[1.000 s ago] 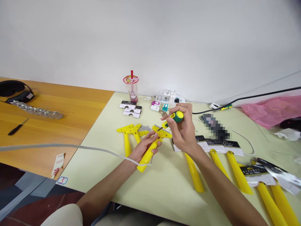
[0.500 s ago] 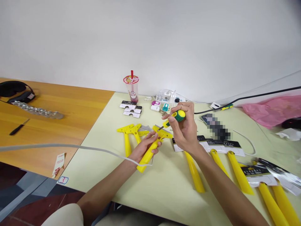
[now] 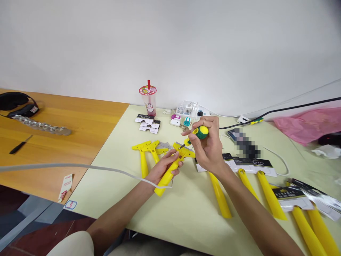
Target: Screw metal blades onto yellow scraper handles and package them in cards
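My left hand (image 3: 165, 166) is wrapped round the handle of a yellow scraper (image 3: 170, 175), its wide head tilted up toward my other hand. In my right hand (image 3: 209, 144) is a green and yellow screwdriver (image 3: 200, 133), gripped by its stubby handle. The screwdriver's tip meets the scraper's head, near a screw spot too small to make out. Left of my left hand lie two more yellow scrapers (image 3: 144, 161), with flat grey blades (image 3: 164, 145) beside their heads. Right of my right wrist, several yellow handles (image 3: 271, 195) lie under black and white cards.
A drink cup (image 3: 150, 105) with a red straw stands near the wall, close to black and white cards (image 3: 148, 122). Behind my right hand are plugs and a power strip (image 3: 183, 110). A phone (image 3: 234, 135), cables and a pink cloth (image 3: 298, 124) lie right. A grey cable (image 3: 106, 168) crosses before me.
The screwdriver handle has turned slightly in my right hand, and its fingers have shifted a little. My left hand keeps the scraper in almost the same place.
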`<state>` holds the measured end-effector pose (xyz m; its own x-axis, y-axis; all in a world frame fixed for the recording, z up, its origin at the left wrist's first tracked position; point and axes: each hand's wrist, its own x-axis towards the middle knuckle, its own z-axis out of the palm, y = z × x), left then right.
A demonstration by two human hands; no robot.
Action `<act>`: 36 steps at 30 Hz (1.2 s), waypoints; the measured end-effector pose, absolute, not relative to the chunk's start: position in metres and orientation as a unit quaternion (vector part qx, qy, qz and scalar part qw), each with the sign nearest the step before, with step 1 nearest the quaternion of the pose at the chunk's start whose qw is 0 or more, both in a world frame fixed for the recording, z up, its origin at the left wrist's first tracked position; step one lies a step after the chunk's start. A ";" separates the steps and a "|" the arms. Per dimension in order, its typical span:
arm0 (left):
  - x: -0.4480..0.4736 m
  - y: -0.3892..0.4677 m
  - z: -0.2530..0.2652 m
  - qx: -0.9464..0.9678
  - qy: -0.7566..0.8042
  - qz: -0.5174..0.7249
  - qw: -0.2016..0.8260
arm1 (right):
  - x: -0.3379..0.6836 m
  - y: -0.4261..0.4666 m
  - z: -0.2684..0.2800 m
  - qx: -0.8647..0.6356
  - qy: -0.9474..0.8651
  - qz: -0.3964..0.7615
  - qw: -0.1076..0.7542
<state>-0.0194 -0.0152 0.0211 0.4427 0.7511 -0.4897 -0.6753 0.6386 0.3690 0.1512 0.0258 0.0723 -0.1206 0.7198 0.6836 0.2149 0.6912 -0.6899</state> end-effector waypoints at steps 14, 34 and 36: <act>-0.020 -0.016 0.023 0.066 0.316 0.418 0.849 | 0.148 0.024 0.077 -0.287 -0.698 0.236 0.613; -0.021 -0.008 0.019 0.016 0.367 0.513 0.776 | 0.143 0.042 0.073 -0.383 -0.417 0.362 0.741; -0.021 -0.008 0.019 0.016 0.366 0.518 0.773 | 0.142 0.047 0.069 -0.389 -0.400 0.381 0.737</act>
<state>-0.0208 -0.0081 0.0189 0.1957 0.8125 -0.5492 -0.7894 0.4628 0.4033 0.1416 0.0465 0.0687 0.3889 0.8732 0.2938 -0.2501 0.4070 -0.8785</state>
